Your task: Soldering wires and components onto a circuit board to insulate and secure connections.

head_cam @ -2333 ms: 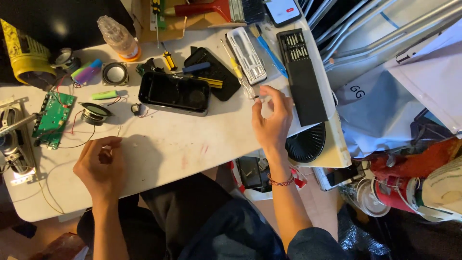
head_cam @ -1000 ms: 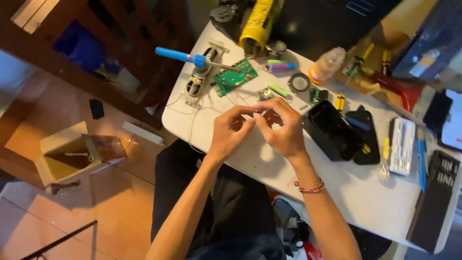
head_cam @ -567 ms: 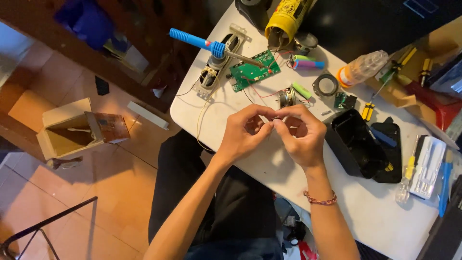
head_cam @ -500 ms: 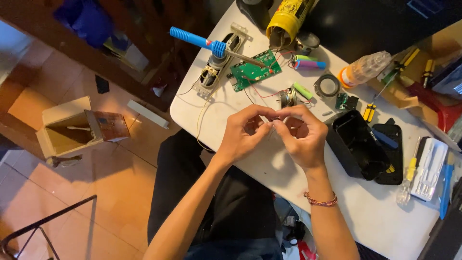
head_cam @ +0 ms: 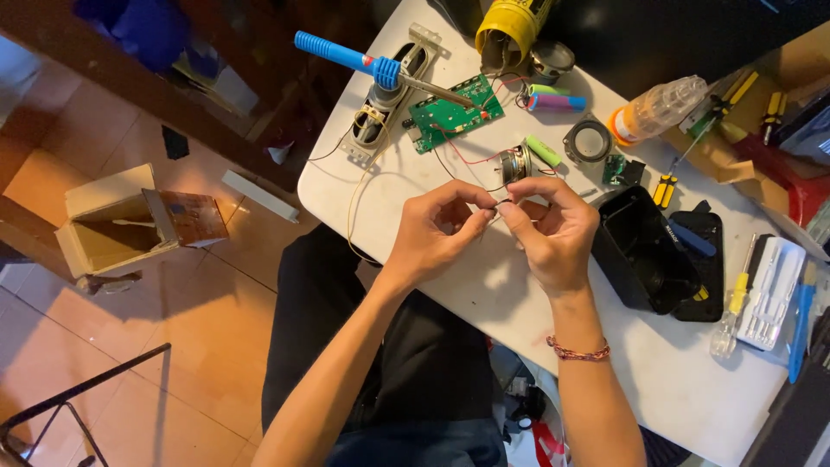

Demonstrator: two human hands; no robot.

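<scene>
Wire handling is the step in hand: your left hand (head_cam: 432, 238) and right hand (head_cam: 553, 229) meet above the white table (head_cam: 450, 290), fingertips pinched together on a thin wire end (head_cam: 500, 204) too small to make out clearly. Both hands are closed on it in a fine pinch; neither is free. The wire appears to run back toward the small round speaker (head_cam: 516, 162) just beyond your fingers, which is joined by red leads to the green circuit board (head_cam: 454, 111).

Judged from this, the next move calls for a steady grip and slack in the leads, so the board is not dragged.

The blue-handled soldering iron (head_cam: 363, 62) rests on its stand, tip over the board; keep your wrists clear of it.

Packages and labels:
- yellow cylindrical container (head_cam: 510, 30), far edge, lying on its side
- clear bottle with orange cap (head_cam: 653, 111), right of the board
- open cardboard box (head_cam: 117, 227), on the floor to your left
- black plastic housing (head_cam: 644, 255), beside your right hand
</scene>
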